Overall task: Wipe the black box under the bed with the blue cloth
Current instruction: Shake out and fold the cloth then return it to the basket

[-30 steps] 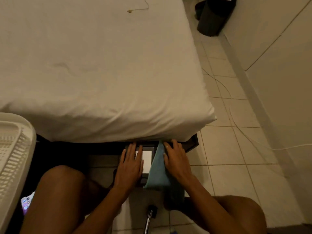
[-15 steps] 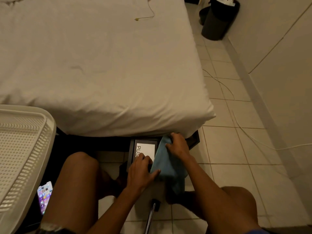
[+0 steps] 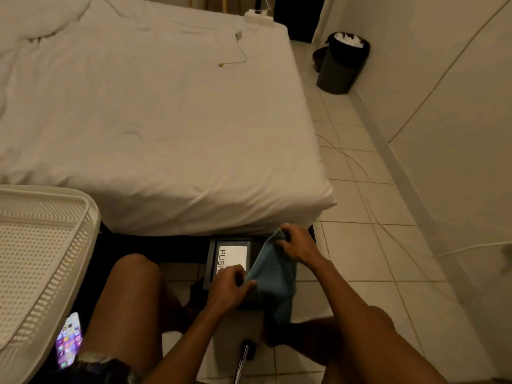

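Observation:
The black box (image 3: 214, 253) lies on the tiled floor at the foot of the bed (image 3: 155, 128), its far end under the mattress edge. A white label reading PUSH shows on its top. The blue cloth (image 3: 273, 275) drapes over the box's right half and hangs down toward me. My left hand (image 3: 230, 284) pinches the cloth's near left edge over the box. My right hand (image 3: 297, 245) grips the cloth's far corner by the mattress edge. Most of the box's right side is hidden by the cloth.
A white perforated basket (image 3: 41, 259) stands at the left, a lit phone (image 3: 69, 339) beside it. My bare knees flank the box. A dark stand with a metal rod (image 3: 243, 356) sits on the floor before me. A black bin (image 3: 340, 65) and a white cable (image 3: 388, 231) lie right.
The view has tilted up, showing more of the bed. My left hand went from lying flat on the box to gripping the cloth's near edge; my right hand took its far corner.

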Available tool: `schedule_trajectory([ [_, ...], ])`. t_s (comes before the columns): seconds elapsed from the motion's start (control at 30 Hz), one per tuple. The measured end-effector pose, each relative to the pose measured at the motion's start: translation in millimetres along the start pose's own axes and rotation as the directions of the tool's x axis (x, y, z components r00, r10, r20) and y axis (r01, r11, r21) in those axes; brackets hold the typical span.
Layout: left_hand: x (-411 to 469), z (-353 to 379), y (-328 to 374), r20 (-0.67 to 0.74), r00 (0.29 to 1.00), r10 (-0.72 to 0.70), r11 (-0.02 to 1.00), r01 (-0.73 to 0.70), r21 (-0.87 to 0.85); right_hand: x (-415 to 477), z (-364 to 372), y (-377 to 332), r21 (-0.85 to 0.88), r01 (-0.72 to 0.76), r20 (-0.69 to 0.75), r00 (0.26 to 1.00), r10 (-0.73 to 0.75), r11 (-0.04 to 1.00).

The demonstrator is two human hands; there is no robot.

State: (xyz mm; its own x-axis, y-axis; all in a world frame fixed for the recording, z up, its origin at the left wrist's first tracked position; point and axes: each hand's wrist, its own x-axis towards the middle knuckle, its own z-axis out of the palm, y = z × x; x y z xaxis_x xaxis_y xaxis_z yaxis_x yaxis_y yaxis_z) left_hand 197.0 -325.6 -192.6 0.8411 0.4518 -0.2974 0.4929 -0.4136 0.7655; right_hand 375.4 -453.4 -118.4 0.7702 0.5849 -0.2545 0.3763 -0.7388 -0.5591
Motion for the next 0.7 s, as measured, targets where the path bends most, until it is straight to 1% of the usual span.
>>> schedule_trajectory([
  [0.07, -4.4, -5.7, 4.9, -0.008, 0.997, 0.075, 0.995, -0.075, -0.065, -8.7, -17.9, -2.0, -0.006, 0.003, 0.008, 1.0, -0.003, 1.0],
  [0.13, -11.9, -13.7, 15.7, -0.029, 0.99, 0.137, 0.986, -0.139, -0.09, -19.5, -35.2, -4.2, -0.035, 0.016, -0.004, 1.0, -0.016, 0.999],
  [0.3, -25.8, -38.3, 52.2, -0.116, 0.936, 0.333, 0.94, -0.339, -0.031, -49.0, -80.0, -16.2, -0.064, 0.041, -0.076, 0.996, -0.045, 0.997],
  [0.4, -32.5, -58.6, 85.4, -0.152, 0.896, 0.416, 0.905, -0.425, -0.025, -67.5, -114.2, -27.6, -0.066, 0.068, -0.137, 0.988, -0.077, 0.996],
  [0.5, -41.0, -83.4, 128.2, -0.142, 0.866, 0.479, 0.867, -0.492, -0.082, -88.0, -151.8, -43.2, -0.029, 0.12, -0.211, 0.97, -0.123, 0.992],
  [0.6, -45.2, -112.6, 170.3, -0.141, 0.816, 0.56, 0.815, -0.574, -0.085, -108.2, -186.3, -60.7, 0.026, 0.172, -0.312, 0.937, -0.155, 0.985],
  [0.7, -46.5, -140.2, 200.5, -0.029, 0.798, 0.602, 0.797, -0.603, -0.031, -126.7, -215.9, -79.5, 0.075, 0.222, -0.389, 0.904, -0.176, 0.972],
])
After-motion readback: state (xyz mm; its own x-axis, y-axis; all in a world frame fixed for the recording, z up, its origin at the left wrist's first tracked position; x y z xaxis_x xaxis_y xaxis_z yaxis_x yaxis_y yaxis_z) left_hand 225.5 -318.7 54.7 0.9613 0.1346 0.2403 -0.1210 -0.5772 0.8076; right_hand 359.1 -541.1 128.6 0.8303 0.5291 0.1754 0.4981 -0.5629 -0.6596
